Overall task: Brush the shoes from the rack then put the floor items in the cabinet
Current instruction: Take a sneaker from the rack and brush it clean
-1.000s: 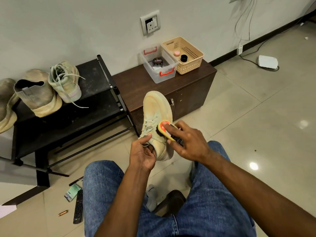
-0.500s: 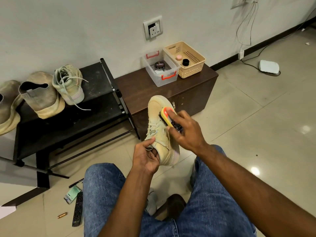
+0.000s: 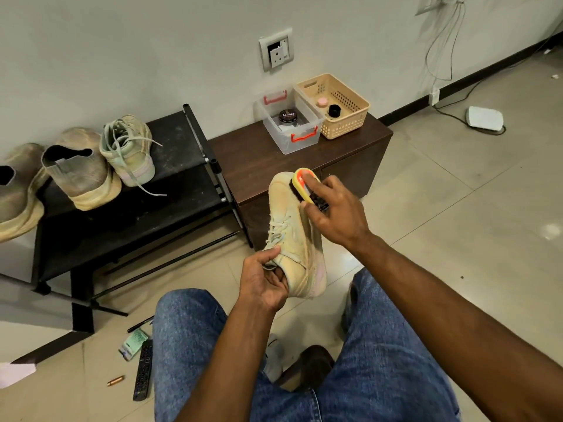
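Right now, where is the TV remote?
The remote lies on the floor at the lower left of the head view, beside the person's left knee, between a green packet and a small copper piece.

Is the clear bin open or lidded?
Open: the clear bin has no lid on, and the polish tin inside shows from above.

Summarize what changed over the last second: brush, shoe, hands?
The right hand slid the brush up the shoe, from near the laces to the toe. Nothing was picked up or let go. The left hand still grips the shoe at its opening, toe pointing away. The other shoes on the rack have not moved.
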